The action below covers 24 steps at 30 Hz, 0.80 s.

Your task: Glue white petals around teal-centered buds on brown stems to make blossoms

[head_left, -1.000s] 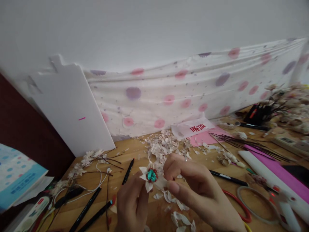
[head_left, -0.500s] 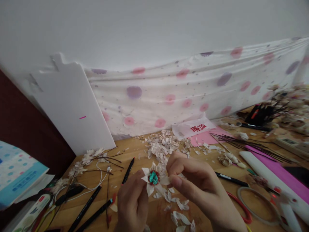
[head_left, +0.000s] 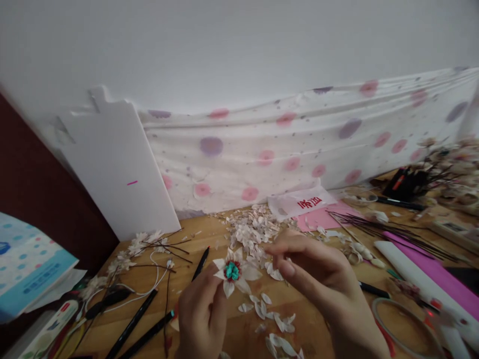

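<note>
My left hand [head_left: 204, 309] is closed around the back of a handmade flower [head_left: 232, 270], its stem hidden by the fingers. Pale, pointed petals surround a dark red ring and a crumpled turquoise centre. To the right of it, my right hand [head_left: 318, 279] hovers apart from the flower, thumb and forefinger parted with nothing visible between them. Beneath and between the hands, loose pale petals [head_left: 262, 306] are scattered on the wooden table [head_left: 224, 344]. A larger heap of petals [head_left: 254, 227] lies behind.
Black pens [head_left: 136, 319] and petalled twigs [head_left: 164, 244] lie at left, by a white board [head_left: 123, 164]. At right are dark stems [head_left: 392, 229], a roll of tape [head_left: 404, 326], a glue gun [head_left: 445, 319] and a magenta strip [head_left: 434, 271]. A pink sheet [head_left: 329, 217] lies behind.
My right hand has let go of the flower's right petal and drawn away to the right, fingers parting. The flower has shifted slightly left in my left hand.
</note>
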{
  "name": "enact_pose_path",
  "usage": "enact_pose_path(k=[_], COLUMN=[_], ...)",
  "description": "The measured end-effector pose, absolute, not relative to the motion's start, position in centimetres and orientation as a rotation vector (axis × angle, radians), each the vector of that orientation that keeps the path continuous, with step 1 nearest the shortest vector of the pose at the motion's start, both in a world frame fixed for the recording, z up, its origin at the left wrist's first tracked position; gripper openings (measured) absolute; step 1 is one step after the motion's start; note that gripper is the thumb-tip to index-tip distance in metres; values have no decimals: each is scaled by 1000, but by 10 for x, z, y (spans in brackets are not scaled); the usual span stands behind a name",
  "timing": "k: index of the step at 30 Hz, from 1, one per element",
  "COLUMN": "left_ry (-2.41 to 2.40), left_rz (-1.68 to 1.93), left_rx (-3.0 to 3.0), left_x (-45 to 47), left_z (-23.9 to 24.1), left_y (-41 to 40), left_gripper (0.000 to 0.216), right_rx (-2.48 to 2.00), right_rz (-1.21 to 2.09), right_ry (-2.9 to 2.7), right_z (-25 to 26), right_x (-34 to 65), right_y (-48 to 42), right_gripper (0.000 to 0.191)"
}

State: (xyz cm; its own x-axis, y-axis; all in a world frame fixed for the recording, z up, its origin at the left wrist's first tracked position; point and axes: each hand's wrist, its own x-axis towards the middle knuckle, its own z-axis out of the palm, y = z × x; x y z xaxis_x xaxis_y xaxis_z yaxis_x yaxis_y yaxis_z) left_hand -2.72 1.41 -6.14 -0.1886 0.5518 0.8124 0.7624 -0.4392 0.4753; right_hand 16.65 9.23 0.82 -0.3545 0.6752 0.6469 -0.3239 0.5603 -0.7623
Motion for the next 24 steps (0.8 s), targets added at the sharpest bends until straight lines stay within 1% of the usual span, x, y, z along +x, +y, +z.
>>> enact_pose_path(k=[3, 6, 9, 11, 14, 16, 21, 24], left_ry=[-1573, -1593, -1637, -1695, -1724, -1713, -1775, -1768], left_rz=[-1751, -1836, -1854, -1982, -2288, -2401, -2344, -2477], left_rx=[-1833, -1723, -1684, -1651, -1620, -1605, -1635, -1623], left_x=[-26, -25, -26, -24, -15, -9, 1, 6], left_z=[-56, -57, -57, -54, -48, -45, -44, -42], left_y=[14, 15, 12, 10, 4, 0, -6, -9], left_gripper=[24, 21, 21, 20, 19, 17, 20, 22], right_rx=[-289, -280, -267, -265, -265, -254, -245, -236], right_rz=[1000, 937, 825, 720, 517, 370, 68, 34], right_ry=[-1615, -1578, -1559, -1572, -1629, -1679, -1760, -1793], right_z=[9, 6, 4, 4, 5, 7, 10, 10], right_x=[165, 162, 160, 160, 159, 158, 155, 157], right_y=[94, 97, 100, 99, 93, 88, 79, 79], right_gripper=[18, 18, 12, 11, 13, 15, 24, 24])
